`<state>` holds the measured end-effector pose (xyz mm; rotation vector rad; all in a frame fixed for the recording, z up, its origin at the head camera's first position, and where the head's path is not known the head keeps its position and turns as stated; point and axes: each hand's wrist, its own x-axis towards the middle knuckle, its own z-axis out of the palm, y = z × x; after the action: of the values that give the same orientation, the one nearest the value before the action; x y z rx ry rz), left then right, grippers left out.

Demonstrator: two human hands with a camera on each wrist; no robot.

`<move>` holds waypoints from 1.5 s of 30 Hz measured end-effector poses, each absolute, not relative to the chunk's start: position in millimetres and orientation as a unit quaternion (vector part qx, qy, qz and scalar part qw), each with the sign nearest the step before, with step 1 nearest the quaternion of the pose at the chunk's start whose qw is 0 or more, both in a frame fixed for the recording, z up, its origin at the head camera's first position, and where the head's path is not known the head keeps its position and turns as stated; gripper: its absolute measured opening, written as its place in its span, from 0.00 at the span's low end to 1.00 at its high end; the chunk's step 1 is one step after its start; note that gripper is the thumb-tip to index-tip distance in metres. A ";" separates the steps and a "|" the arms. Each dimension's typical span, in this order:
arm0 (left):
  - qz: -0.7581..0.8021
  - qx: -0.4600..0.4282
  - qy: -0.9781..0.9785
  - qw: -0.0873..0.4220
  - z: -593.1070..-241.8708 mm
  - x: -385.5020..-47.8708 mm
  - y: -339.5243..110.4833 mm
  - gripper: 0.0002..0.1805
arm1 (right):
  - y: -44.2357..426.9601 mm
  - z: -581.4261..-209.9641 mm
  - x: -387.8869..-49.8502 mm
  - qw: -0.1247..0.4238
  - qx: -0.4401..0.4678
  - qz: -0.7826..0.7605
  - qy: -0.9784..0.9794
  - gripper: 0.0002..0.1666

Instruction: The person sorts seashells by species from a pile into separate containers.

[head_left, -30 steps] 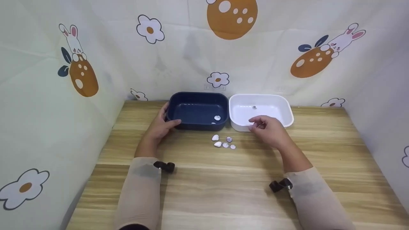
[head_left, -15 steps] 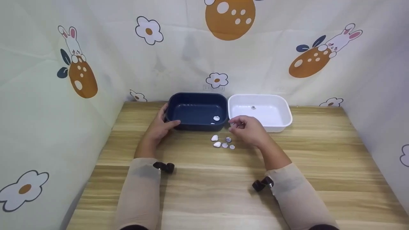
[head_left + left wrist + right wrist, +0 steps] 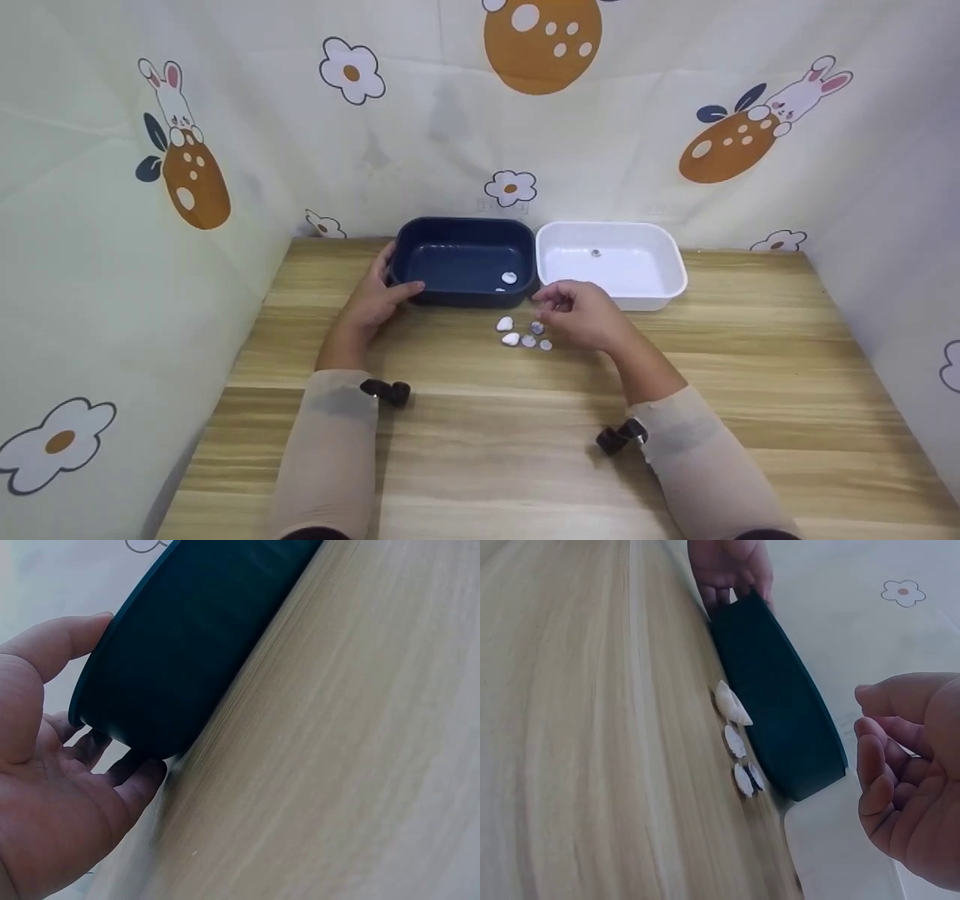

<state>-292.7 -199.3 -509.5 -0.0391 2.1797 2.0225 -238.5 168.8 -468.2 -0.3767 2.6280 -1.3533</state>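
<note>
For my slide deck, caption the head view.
Left hand grips the dark blue tub beside a white tub; right hand hovers near loose shells on the table.

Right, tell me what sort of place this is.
Likely a makeshift filming booth rather than a lived-in room: the wood-grain table is closed in on three sides by bunny-and-flower sheeting, plus there are two wrist-worn cameras.

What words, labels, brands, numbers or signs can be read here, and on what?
None: no text can be read in any of the three views.
Dark bin, white bin, shells: no lettering to be seen.
Backdrop: only printed pictures, such as flowers and rabbits.
Faint marks low on the backdrop: too unclear to read, if they are text at all.
</note>
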 end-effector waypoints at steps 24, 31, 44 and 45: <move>0.669 -0.015 0.738 0.089 -508.7 -294.0 -199.8 0.59 | 181.2 -488.2 -239.3 0.161 -0.174 -0.402 0.884 0.11; 0.662 -0.021 0.744 0.086 -509.4 -293.8 -200.7 0.58 | 184.9 -497.5 -243.4 0.173 -0.190 -0.362 0.896 0.10; 0.661 -0.024 0.745 0.086 -511.0 -296.0 -200.6 0.58 | 182.7 -501.1 -243.1 0.177 -0.197 -0.361 0.894 0.13; 0.661 -0.024 0.745 0.086 -511.0 -295.9 -200.7 0.58 | 182.6 -501.4 -243.2 0.176 -0.196 -0.361 0.895 0.13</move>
<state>-295.9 -200.7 -511.0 -0.0705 2.2200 1.9707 -243.2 182.6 -501.4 -0.5538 2.5327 -1.0222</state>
